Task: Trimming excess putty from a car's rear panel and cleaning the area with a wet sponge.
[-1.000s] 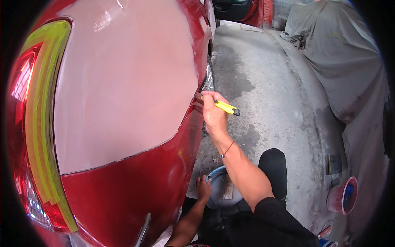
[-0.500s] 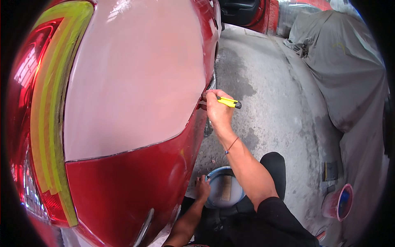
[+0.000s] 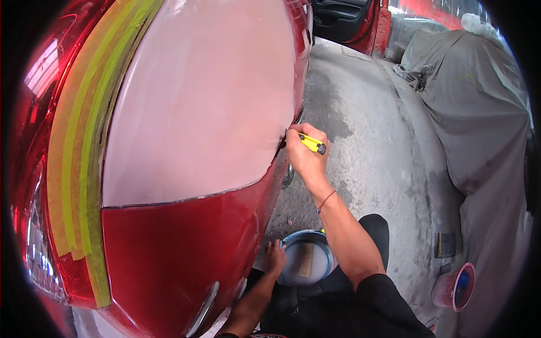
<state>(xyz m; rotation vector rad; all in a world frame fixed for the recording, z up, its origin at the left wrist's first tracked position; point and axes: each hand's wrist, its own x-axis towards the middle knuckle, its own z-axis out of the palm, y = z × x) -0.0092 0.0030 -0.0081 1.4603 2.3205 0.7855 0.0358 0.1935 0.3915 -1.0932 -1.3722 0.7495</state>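
Observation:
My right hand (image 3: 306, 155) is closed around a yellow-and-black utility knife (image 3: 312, 145), its tip end hidden against the right edge of a pinkish-grey primed patch (image 3: 197, 101) on a red car body (image 3: 180, 259). Yellow-green masking tape (image 3: 84, 158) runs down beside the red tail light (image 3: 44, 67). Low at the car's side, my left hand (image 3: 275, 257) has its fingers curled on the rim of a blue bucket (image 3: 320, 239), which holds cloudy liquid and a tan block (image 3: 306, 260).
An open red car door (image 3: 344, 19) is ahead. Grey sheeting (image 3: 473, 124) drapes along the right side. Low at the right are a pink bucket (image 3: 445, 287) and a small dark block (image 3: 446, 245) on the concrete floor (image 3: 372, 158). My dark-clothed knee is beside the blue bucket.
The view has shifted, so the car's panel and tape sit farther right in the picture. My right hand stays at the patch's edge, turned slightly with the knife. My left hand stays at the bucket.

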